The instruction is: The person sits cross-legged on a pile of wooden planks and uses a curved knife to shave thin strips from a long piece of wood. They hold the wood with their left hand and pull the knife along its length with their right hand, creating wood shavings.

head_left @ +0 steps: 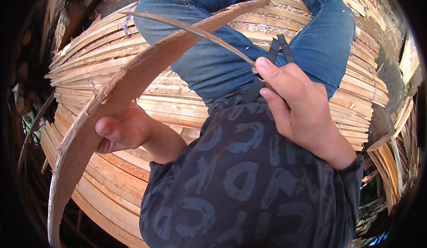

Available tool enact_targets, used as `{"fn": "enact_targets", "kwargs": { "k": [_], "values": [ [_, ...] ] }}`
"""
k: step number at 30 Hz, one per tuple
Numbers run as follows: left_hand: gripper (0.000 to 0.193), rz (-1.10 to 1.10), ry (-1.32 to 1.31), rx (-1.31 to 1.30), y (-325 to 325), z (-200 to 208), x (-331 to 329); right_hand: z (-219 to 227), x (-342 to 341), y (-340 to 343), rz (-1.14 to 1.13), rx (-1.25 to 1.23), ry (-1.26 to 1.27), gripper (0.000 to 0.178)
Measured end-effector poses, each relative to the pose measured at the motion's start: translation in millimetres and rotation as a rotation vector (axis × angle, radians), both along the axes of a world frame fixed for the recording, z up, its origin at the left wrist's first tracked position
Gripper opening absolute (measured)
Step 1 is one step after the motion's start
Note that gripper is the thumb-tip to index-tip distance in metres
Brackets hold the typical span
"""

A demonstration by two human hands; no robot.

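My left hand (122, 130) is closed on a long, rough-edged wooden slat (147, 70), with its thumb against the face. The slat runs from the lower left up over my left thigh, its far end near the top middle. In my right hand (300, 99), fingers wrapped round the handle, is a long knife (195, 29) with a narrow, slightly curved blade. The blade points to the upper left and crosses over the slat in this view; whether it touches the wood I cannot tell. Most of the handle is hidden by my fingers.
I sit on a wide layer of wooden slats (120, 177), some tied with thin purple string (126, 26). Pale shavings (275, 19) lie between my legs (195, 66). More strips and offcuts (391, 168) stand at the right edge.
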State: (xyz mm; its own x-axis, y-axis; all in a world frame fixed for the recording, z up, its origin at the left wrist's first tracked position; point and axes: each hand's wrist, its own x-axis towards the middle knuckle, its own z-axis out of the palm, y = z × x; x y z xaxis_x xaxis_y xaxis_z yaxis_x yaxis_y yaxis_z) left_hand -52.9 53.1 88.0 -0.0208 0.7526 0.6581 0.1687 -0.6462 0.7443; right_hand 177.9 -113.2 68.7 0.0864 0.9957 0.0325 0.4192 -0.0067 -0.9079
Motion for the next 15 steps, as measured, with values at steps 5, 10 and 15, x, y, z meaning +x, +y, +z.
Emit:
{"fn": "enact_targets", "kwargs": {
  "k": [5,10,15],
  "values": [
    [0.052,-0.116,0.065,0.016,4,0,-8,10,4,3,0.018,0.113,0.029,0.061],
    [0.054,-0.101,0.114,0.070,2,1,-5,24,1,1,-0.033,0.220,0.043,0.061],
    [0.056,-0.002,0.165,0.111,-2,4,4,-3,-9,-3,-0.037,-0.024,-0.204,0.051]
  ]
}}
